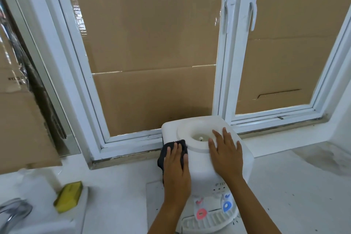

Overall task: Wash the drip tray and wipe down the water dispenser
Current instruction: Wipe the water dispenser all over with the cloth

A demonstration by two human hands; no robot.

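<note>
White moulded plastic, the water dispenser (207, 157) on the table looks light, stiff and liable to slide, so the right hand (226, 155) steadies its top, grip flat and wide. Left hand (175, 165) presses a soft dark cloth (171, 150), fingers straight. Below both wrists the drip tray (209, 221) is partly cut off.

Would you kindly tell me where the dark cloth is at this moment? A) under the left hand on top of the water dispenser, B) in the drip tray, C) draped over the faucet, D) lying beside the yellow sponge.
A: the dark cloth lies under the left hand, pressed on the top of the water dispenser.
</note>
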